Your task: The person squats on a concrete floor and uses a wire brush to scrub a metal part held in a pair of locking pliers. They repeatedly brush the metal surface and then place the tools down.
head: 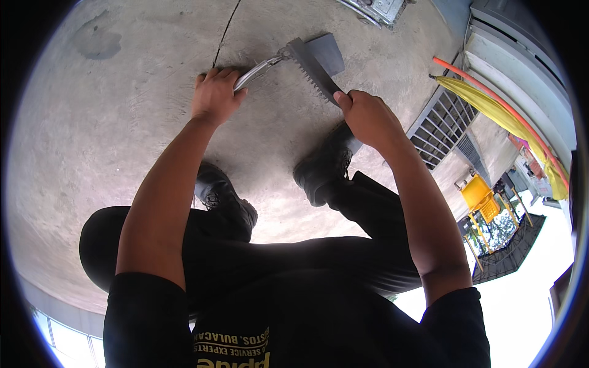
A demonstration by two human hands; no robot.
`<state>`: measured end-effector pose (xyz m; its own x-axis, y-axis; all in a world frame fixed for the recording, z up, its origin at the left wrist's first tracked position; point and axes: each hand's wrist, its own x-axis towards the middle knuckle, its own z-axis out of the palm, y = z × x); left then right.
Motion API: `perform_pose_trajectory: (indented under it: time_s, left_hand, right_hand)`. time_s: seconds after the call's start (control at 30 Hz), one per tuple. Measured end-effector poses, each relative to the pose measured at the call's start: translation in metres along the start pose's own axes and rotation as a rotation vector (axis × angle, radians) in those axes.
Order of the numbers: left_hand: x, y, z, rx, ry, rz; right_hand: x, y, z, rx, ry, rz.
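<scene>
My left hand [218,94], at the upper left of centre, is closed around a curved metal arm [257,73] close to the concrete floor. That arm runs up to a dark wire brush [313,64] or similar toothed tool, whose handle end is in my right hand [370,115]. The teeth face down and left, and the tool's tip lies over the joint at the arm's end. Behind the tool, a flat grey pad [326,53] shows at the arm's far end. What the arm and pad belong to, I cannot tell.
Black boots [322,170] stand on the floor. To the right are a metal floor grate [441,124], a yellow cloth [497,115] beside an orange pole [506,110], and a yellow chair [481,198]. A metal object [379,9] lies at the top edge.
</scene>
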<state>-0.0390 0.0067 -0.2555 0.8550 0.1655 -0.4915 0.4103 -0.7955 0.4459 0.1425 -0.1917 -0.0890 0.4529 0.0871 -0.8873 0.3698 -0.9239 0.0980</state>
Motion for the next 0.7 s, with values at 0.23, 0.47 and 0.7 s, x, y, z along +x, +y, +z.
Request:
perform_pose_trajectory:
  time_s: [0.23, 0.47, 0.7]
  left_hand:
    - [0.0, -0.001, 0.003, -0.006, 0.022, 0.03]
    - [0.0, 0.001, -0.003, -0.004, -0.003, 0.009]
    - [0.001, -0.002, 0.002, 0.026, 0.039, 0.036]
  right_hand:
    - [0.061, -0.052, 0.014, 0.087, 0.245, -0.066]
    - [-0.013, 0.011, 0.009, -0.004, 0.057, 0.015]
    - [0.042, -0.047, 0.011, 0.068, 0.209, -0.048]
